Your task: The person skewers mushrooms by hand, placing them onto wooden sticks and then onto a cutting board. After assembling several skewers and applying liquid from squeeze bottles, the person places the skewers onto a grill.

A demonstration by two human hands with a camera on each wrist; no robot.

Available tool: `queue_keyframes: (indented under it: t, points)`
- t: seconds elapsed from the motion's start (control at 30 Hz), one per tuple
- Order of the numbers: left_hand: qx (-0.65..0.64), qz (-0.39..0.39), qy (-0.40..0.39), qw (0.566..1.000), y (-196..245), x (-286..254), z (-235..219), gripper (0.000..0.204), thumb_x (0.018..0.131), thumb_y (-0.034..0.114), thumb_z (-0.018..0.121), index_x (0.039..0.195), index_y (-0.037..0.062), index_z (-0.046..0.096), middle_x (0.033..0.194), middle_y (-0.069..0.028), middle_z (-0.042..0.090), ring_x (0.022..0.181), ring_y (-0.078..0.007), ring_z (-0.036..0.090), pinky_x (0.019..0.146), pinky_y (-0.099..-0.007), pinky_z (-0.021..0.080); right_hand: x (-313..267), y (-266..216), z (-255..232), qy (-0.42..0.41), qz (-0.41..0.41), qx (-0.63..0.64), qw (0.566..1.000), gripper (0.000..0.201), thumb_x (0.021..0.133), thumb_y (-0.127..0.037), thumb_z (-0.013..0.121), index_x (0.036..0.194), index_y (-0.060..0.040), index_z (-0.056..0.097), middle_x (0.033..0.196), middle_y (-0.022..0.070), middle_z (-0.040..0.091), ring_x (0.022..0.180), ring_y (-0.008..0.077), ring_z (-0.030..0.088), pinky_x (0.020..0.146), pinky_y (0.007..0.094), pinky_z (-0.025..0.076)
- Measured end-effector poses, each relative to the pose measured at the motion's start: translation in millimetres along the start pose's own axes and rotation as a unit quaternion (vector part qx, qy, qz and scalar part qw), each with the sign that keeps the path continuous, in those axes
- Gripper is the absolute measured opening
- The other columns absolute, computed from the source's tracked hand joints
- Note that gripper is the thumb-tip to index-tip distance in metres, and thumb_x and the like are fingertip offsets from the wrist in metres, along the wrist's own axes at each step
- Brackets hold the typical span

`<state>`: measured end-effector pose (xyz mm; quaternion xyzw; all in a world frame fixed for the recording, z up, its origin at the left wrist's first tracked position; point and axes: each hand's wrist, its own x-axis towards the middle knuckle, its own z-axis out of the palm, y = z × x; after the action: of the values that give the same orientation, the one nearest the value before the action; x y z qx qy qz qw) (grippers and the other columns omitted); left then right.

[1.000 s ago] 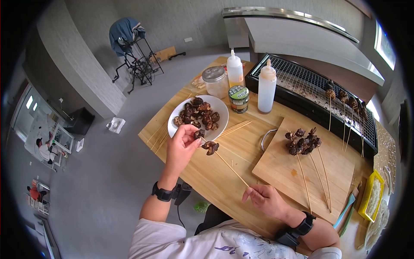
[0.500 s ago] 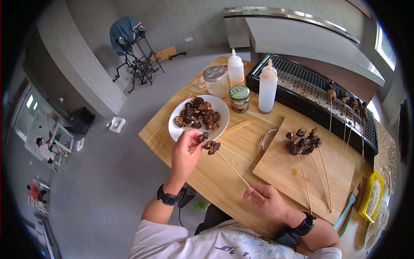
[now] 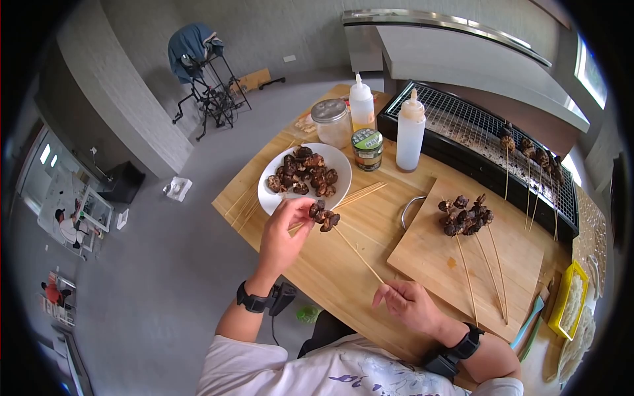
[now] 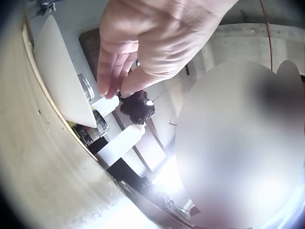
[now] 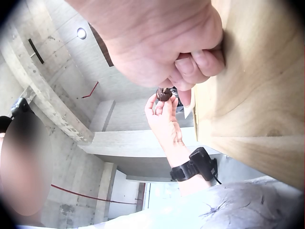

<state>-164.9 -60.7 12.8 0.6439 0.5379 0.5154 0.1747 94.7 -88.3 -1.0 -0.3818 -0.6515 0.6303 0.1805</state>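
My left hand (image 3: pixel 285 231) pinches the dark brown mushrooms at the tip end of a thin wooden skewer (image 3: pixel 360 256), beside the front rim of the white plate (image 3: pixel 269 200). Two dark mushrooms (image 3: pixel 326 220) sit close together on that skewer; the left wrist view shows the dark cluster (image 4: pixel 137 109) right at my thumb and fingertips. Lower down, my right hand (image 3: pixel 411 307) grips the skewer's other end, fingers curled, near the table's front edge. More mushrooms (image 3: pixel 307 169) are heaped on the plate.
A cutting board (image 3: pixel 422 247) bears several loaded mushroom skewers (image 3: pixel 465 218). Behind it is a black grill (image 3: pixel 462 119) with more skewers at its right end. Squeeze bottles (image 3: pixel 411 135), a green-lidded jar (image 3: pixel 367 150) and a metal-lidded jar (image 3: pixel 330 124) stand beyond the plate. Bare skewers (image 3: pixel 360 195) lie around it.
My left hand has shifted slightly right and down along the skewer. The upper mushroom has slid up against the lower one, closing the gap. My right hand has stayed in place.
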Motion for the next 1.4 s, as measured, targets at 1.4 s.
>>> queue_keyframes:
  t: [1.4]
  points:
    - [0.449, 0.072, -0.246, 0.856, -30.6, 81.8, 18.1, 0.023, 0.070, 0.020, 0.066, 0.082, 0.0029, 0.057, 0.076, -0.0156, 0.061, 0.074, -0.0338, 0.060, 0.064, -0.0428, 0.047, 1.3, 1.8, -1.9, 0.006, 0.013, 0.249, 0.968, 0.033, 0.096, -0.028, 0.038, 0.085, -0.0017, 0.056, 0.054, -0.0072, 0.027, 0.046, 0.0034, 0.024, 0.041, 0.0200, 0.021]
